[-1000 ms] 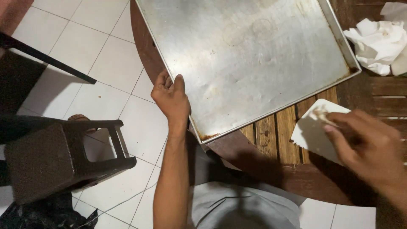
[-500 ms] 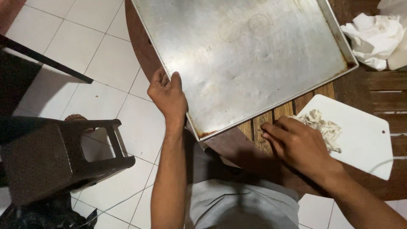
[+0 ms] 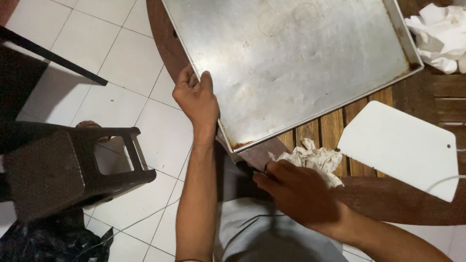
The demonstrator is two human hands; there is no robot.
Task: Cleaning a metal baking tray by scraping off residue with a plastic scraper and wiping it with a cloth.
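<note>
Right hand (image 3: 296,194) moved off white scraper (image 3: 405,148) onto crumpled tissue (image 3: 313,160) beside tray (image 3: 301,68).

Head camera looks straight down (close) over the wooden table (image 3: 437,92).

So the right hand (image 3: 296,194) came off the white scraper (image 3: 405,148), slid down-left, and now the crumpled rag (image 3: 313,160) sits off the scraper by the fingers.
</note>
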